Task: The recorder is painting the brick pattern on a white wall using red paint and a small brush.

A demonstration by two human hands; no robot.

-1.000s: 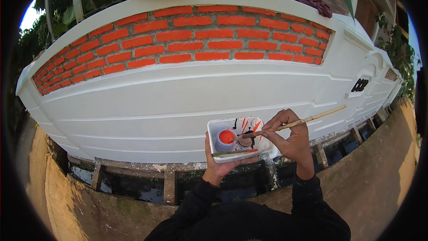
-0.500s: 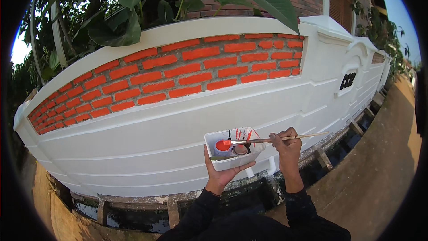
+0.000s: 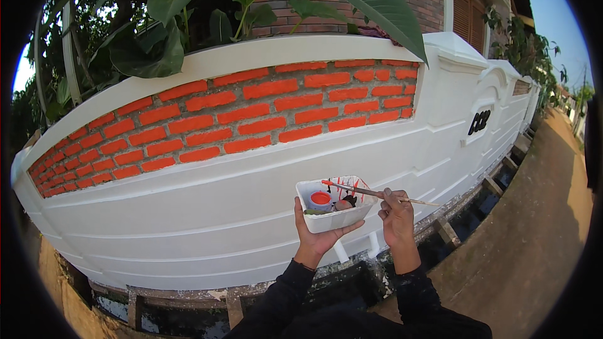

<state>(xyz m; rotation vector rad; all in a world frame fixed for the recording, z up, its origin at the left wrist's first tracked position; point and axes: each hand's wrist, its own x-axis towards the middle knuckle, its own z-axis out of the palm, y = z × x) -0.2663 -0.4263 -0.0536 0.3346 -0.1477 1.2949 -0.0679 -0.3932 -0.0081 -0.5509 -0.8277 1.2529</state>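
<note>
A small dark house-number sign (image 3: 479, 122) sits on the white wall's right pillar panel.

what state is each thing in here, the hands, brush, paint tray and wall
left hand: palm up, holding the white tray from below
right hand: closed on the brush
brush: lying across the tray's rim, red tip
white tray: held level, red paint inside
wall: white, with orange-red bricks

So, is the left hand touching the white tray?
Touching. The head view shows the left hand under the white tray, palm against its base and fingers curled up along its front wall.
</note>
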